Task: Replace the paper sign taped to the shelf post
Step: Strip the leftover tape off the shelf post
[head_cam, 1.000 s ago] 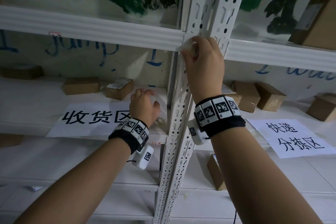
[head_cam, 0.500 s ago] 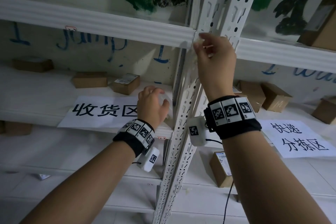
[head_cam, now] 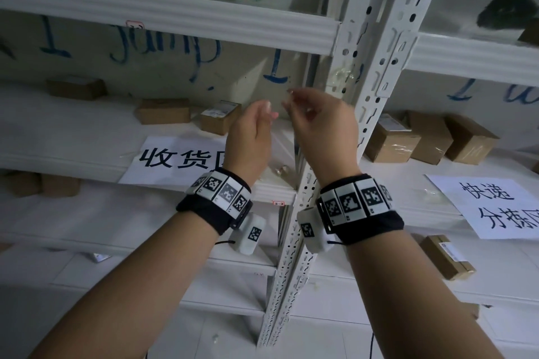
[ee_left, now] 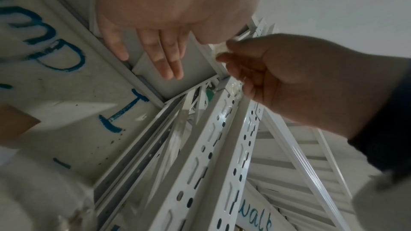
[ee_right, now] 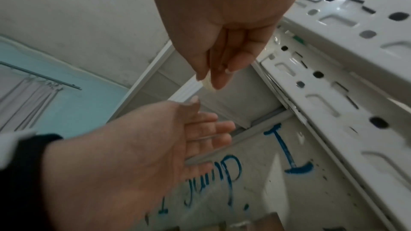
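My right hand (head_cam: 291, 100) is raised just left of the white perforated shelf post (head_cam: 376, 73) and pinches a small piece of clear tape (ee_right: 206, 83) between thumb and fingertips. My left hand (head_cam: 267, 112) is beside it with straight, relaxed fingers (ee_left: 165, 59) and holds nothing. Its thumb tip sits close under the tape without touching it. Crumpled tape residue (head_cam: 344, 73) clings to the post below the beam joint. A paper sign with black characters (head_cam: 175, 157) lies on the shelf behind my left wrist. No sign hangs on the post.
A second printed sheet (head_cam: 490, 207) lies on the right-hand shelf. Several small cardboard boxes (head_cam: 408, 140) stand on both shelves. The white shelf beam (head_cam: 175, 11) runs overhead. Behind is a wall with blue lettering (head_cam: 163, 46).
My right hand came down and left off the post's beam joint with the tape in its fingertips. My left hand rose from the shelf and opened next to it.
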The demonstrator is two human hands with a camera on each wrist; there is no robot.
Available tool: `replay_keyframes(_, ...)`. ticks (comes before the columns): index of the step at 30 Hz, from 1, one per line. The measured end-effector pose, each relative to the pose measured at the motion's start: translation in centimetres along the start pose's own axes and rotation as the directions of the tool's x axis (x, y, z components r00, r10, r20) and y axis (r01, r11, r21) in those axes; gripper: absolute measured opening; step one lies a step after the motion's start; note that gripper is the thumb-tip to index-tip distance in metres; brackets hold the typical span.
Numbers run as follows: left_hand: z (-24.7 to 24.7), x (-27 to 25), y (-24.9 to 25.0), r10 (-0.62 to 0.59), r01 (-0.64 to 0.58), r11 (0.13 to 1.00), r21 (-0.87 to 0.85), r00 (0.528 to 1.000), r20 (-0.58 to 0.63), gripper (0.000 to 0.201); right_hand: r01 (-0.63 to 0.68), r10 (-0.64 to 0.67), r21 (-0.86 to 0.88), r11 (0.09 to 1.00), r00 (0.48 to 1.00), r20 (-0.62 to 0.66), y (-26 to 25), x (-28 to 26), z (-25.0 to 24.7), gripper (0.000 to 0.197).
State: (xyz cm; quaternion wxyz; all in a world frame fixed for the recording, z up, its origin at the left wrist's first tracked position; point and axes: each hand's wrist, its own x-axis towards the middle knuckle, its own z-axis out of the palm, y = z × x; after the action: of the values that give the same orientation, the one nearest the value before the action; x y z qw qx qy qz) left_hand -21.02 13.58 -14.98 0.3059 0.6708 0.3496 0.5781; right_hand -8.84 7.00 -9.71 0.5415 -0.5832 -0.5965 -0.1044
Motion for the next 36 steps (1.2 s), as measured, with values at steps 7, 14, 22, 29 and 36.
replay_keyframes(7,-1.2,-1.0,-3.2,-0.094,0.089,0.988,0.127,0.995,0.036,0.027,-0.168,0.172,-0.038,0.985,0.958,0.231,3.7,-2.9,5.1,0.015)
replay_keyframes(14,-3.4,-2.5,-7.5,-0.269,0.166,0.865,0.473,0.95,0.158,0.034,-0.25,0.318,-0.233,0.94,0.89,0.326,6.1,-6.6,8.9,0.022)
replay_keyframes(22,-5.0,-4.4,-11.4,-0.339,-0.043,0.606,0.795,0.889,0.306,0.047,-0.3,0.407,-0.329,0.895,0.853,0.327,7.5,-9.1,11.2,0.026)
replay_keyframes(29,-6.7,-3.5,-12.3,-0.341,-0.03,0.556,0.831,0.903,0.261,0.031,-0.316,0.429,-0.339,0.886,0.834,0.346,7.2,-9.5,11.3,0.028)
replay_keyframes(36,-5.3,-3.9,-10.3,-0.309,-0.022,0.628,0.778,0.91,0.275,0.038,-0.201,0.348,-0.348,0.916,0.83,0.435,6.4,-9.5,10.2,0.039)
